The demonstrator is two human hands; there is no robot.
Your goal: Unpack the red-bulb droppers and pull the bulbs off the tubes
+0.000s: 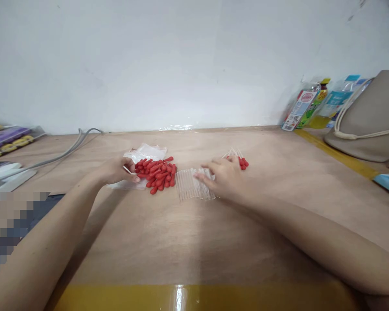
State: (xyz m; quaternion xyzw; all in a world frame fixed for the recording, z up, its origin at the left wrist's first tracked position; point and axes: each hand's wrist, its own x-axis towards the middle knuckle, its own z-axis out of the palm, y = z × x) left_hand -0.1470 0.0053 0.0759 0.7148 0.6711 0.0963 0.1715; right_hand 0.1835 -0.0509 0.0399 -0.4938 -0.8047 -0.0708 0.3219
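Observation:
My left hand (119, 171) is at the left edge of a pile of red rubber dropper bulbs (160, 173), its thumb and curled fingers around the narrow end of one bulb. Clear plastic bags (149, 152) lie behind and under this pile. My right hand (225, 176), slightly blurred, hovers over a row of thin clear glass tubes (188, 183) with thumb and fingers apart; its fingertips hide part of the row. Just beyond it lie several tubes with red bulbs (243, 163) fitted on their ends.
Drink bottles and cartons (311, 106) stand at the back right, beside a beige drawstring bag (369, 116). A grey cable (65, 152) crosses the left side near a white power strip (13, 179). Yellow tape (132, 298) runs along the front edge. Purple and yellow packages (9, 139) sit far left.

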